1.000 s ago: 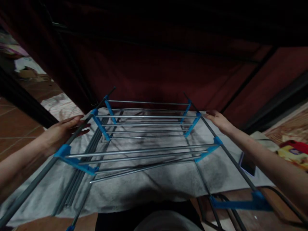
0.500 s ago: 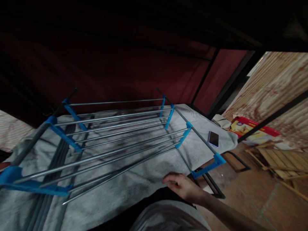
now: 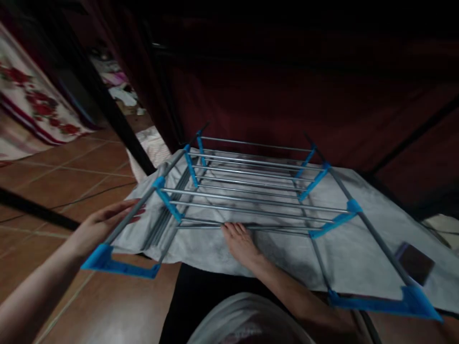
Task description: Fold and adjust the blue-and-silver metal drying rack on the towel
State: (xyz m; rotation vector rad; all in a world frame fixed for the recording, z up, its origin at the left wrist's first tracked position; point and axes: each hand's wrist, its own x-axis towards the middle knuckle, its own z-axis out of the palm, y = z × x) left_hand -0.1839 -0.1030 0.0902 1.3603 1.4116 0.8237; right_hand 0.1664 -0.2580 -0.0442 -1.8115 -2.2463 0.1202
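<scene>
Nearest to you are your grey top point(image 3: 247, 317) and black trousers point(image 3: 172, 315), at the edge of the pale cloth point(image 3: 206, 251). The metal rack point(image 3: 251, 199) lies on that cloth in front of you, its near end jutting past the edge. Two blue brackets, the near left bracket point(image 3: 132, 270) and the near right bracket point(image 3: 380, 305), mark that end, with no rod between them.

Your left hand point(image 3: 103, 219) is at the rack's left side tube point(image 3: 124, 223), fairly open, fingers extended behind the tube and their tips showing past it; you can't tell from here how firmly it holds. Your right hand point(image 3: 241, 242) reaches in low at the middle, fingers side by side and slightly bent, tips on the lowest rods point(image 3: 201, 227); whether they close round a rod is hidden.

To your right, beyond the right side tube point(image 3: 376, 239), a phone point(image 3: 416, 263) lies on the cloth. On your left, inside the rack's outline, a bundle of loose tubes point(image 3: 167, 215) lies on the cloth. Farther in, more rods cross between paired blue brackets, up to the far left bracket point(image 3: 201, 148) and the far right bracket point(image 3: 305, 162).

Past the rack hangs dark red fabric point(image 3: 244, 105). Off to the left, beyond a black pole point(image 3: 111, 112), a floral cloth point(image 3: 39, 102) hangs over the tiled floor point(image 3: 82, 162).
</scene>
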